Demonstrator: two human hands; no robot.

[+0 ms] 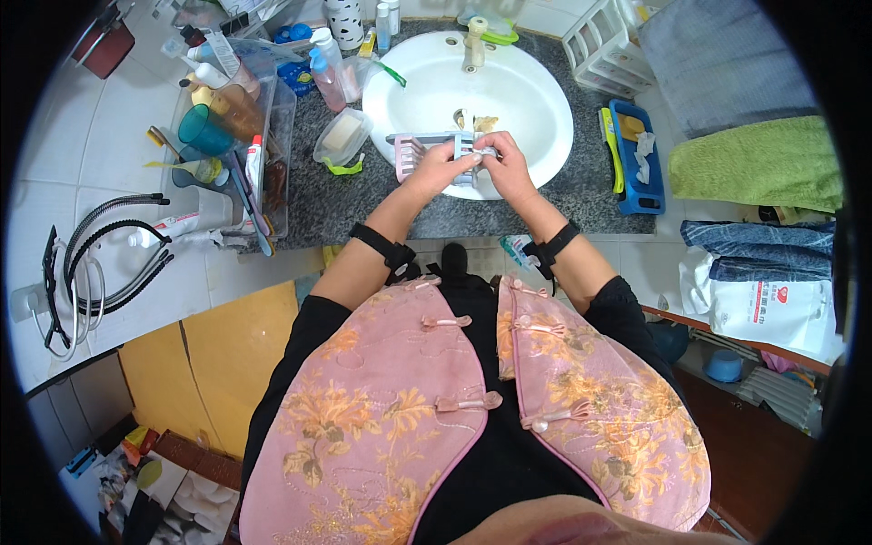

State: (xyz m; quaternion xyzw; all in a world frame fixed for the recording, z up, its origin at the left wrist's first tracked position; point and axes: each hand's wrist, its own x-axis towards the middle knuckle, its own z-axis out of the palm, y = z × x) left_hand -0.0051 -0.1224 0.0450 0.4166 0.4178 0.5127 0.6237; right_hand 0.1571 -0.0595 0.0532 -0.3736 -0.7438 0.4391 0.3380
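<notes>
Over the front of the white sink (536, 113), my left hand (440, 169) grips a slotted plastic rack (409, 156) in pink and pale grey-blue. Its fingers wrap round the rack's middle, hiding part of it. My right hand (507, 167) is closed at the rack's right side, its fingertips pinched close to the left ones. A small whitish bit shows between the fingertips, too small to name. Behind the hands, a yellowish scrap (486, 123) lies in the basin near the drain. The beige faucet (474, 45) stands at the back.
Left of the sink are a soap dish with a pale bar (342, 133), pump bottles (327, 80) and a clear bin (281, 163) of toiletries. To the right lie a blue tray (641, 186) and a yellow-green brush (611, 150). A green towel (749, 168) hangs beyond.
</notes>
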